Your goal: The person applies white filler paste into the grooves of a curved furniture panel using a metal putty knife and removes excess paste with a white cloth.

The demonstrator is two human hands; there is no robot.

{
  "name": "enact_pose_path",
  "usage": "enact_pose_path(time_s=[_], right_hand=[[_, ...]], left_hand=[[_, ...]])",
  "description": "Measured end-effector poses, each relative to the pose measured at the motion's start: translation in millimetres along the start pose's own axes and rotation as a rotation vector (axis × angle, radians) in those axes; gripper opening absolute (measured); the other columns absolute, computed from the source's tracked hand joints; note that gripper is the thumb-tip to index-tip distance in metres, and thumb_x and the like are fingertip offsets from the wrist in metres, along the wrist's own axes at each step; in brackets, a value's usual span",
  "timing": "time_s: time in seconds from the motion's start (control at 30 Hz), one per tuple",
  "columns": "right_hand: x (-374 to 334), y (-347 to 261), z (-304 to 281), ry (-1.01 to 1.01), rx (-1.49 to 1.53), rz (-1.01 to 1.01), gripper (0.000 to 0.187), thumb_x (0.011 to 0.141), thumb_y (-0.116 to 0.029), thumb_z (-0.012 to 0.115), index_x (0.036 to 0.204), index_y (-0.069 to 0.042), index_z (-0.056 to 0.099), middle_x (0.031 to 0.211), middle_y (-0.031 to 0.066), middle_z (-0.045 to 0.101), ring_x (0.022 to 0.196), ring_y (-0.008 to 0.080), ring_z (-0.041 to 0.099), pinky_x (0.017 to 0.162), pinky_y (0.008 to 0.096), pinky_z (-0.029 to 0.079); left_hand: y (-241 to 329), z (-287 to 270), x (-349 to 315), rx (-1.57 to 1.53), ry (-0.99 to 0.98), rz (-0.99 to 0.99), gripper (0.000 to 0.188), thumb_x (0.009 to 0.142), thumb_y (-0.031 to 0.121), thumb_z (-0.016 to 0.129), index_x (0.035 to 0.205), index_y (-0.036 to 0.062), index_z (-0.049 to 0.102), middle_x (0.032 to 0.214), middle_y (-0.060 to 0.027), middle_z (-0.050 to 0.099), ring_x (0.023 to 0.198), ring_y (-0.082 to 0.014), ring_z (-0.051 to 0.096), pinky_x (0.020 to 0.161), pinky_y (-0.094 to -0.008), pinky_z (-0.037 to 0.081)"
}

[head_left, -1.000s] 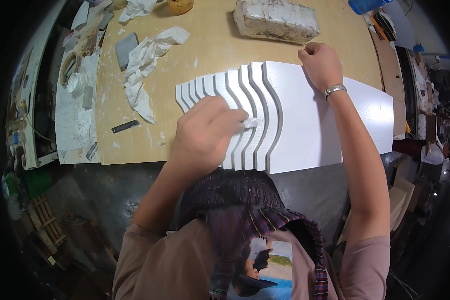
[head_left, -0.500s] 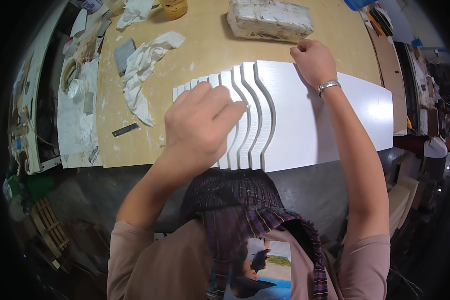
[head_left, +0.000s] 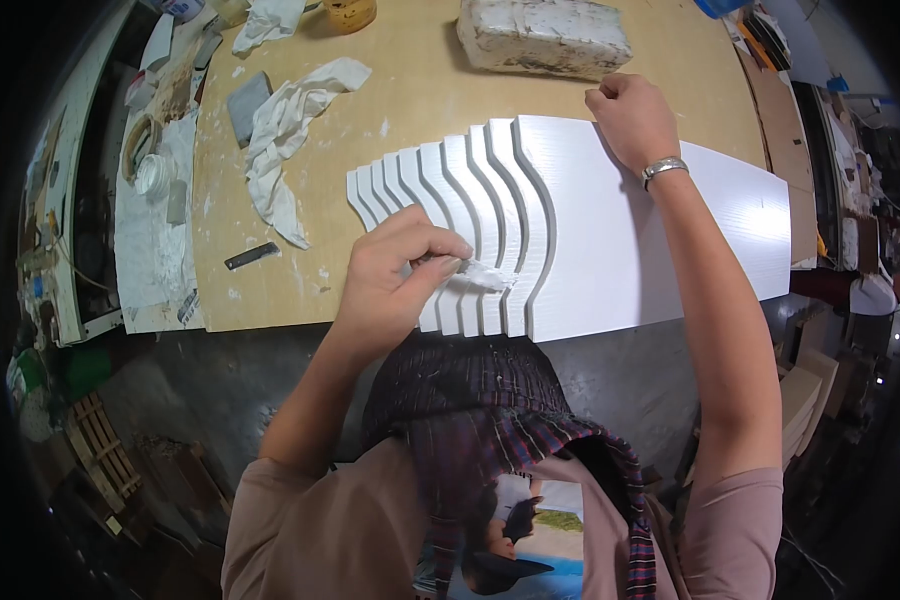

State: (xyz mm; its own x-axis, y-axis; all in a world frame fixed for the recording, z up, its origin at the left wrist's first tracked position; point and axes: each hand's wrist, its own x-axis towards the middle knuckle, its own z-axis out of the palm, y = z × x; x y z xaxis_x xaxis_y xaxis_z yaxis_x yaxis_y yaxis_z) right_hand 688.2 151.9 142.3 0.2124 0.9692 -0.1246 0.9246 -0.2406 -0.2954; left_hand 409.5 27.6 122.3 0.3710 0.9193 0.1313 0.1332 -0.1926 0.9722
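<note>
Several white wavy-edged panels lie overlapped like steps, the broad top panel (head_left: 600,240) reaching to the right. My left hand (head_left: 395,275) is above the stepped edges (head_left: 500,180), its thumb and fingers pinching a thin flat scraper (head_left: 485,277) smeared with white paste. The scraper's tip is at the wavy edges near the top panel; whether it touches cannot be told. My right hand (head_left: 635,120), with a metal bracelet at its wrist, is curled into a loose fist at the top panel's far edge. No object shows in it.
A white-wrapped block (head_left: 542,38) lies beyond the panels on the wooden tabletop (head_left: 410,90). To the left are a crumpled white cloth (head_left: 305,110), a grey pad (head_left: 248,108) and a small dark blade (head_left: 252,256). A yellowish tub (head_left: 350,14) stands at the back.
My left hand has turned and come down toward the near side, so the smeared scraper now shows clearly over the wavy edges. My right hand stays at the far edge.
</note>
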Motion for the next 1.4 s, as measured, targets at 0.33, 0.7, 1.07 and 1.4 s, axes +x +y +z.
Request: enact_pose_path(time_s=[0.33, 0.7, 1.07, 1.4], right_hand=[[0.2, 3.1, 4.7, 0.053, 0.028, -0.027, 0.025, 0.079, -0.024, 0.056, 0.08, -0.001, 0.067, 0.077, 0.0198, 0.068, 0.074, 0.0356, 0.064, 0.074, 0.0428, 0.053], [0.2, 4.6, 5.4, 0.073, 0.029, -0.028, 0.025, 0.079, -0.024, 0.056, 0.076, -0.001, 0.066, 0.076, 0.0209, 0.068, 0.073, 0.0373, 0.064, 0.073, 0.0433, 0.052], [0.4, 6.1, 6.3, 0.073, 0.029, -0.025, 0.026, 0.079, -0.024, 0.056, 0.076, -0.001, 0.067, 0.076, 0.0203, 0.068, 0.074, 0.037, 0.064, 0.073, 0.043, 0.052], [2.2, 6.1, 6.4, 0.078, 0.038, -0.023, 0.026, 0.079, -0.025, 0.056, 0.076, -0.001, 0.066, 0.076, 0.0203, 0.068, 0.073, 0.0364, 0.064, 0.073, 0.0432, 0.052]], left_hand=[[-6.7, 5.7, 6.2, -0.043, 0.045, -0.036, 0.011, 0.083, -0.004, 0.063, 0.092, -0.0024, 0.069, 0.08, -0.0071, 0.058, 0.073, -0.0154, 0.055, 0.065, -0.027, 0.041], [-5.4, 6.5, 12.2, -0.023, -0.01, -0.056, 0.015, 0.083, -0.007, 0.062, 0.095, -0.0014, 0.069, 0.081, -0.0044, 0.056, 0.076, -0.0122, 0.052, 0.069, -0.0248, 0.039], [-5.1, -2.0, 5.0, -0.054, 0.008, -0.03, 0.01, 0.081, -0.005, 0.064, 0.09, -0.0022, 0.069, 0.077, -0.0067, 0.056, 0.069, -0.015, 0.053, 0.063, -0.0268, 0.04], [-6.7, 0.9, 2.1, -0.06, -0.017, -0.097, 0.011, 0.082, -0.003, 0.064, 0.091, -0.0022, 0.07, 0.077, -0.0069, 0.057, 0.07, -0.0152, 0.053, 0.064, -0.027, 0.041]])
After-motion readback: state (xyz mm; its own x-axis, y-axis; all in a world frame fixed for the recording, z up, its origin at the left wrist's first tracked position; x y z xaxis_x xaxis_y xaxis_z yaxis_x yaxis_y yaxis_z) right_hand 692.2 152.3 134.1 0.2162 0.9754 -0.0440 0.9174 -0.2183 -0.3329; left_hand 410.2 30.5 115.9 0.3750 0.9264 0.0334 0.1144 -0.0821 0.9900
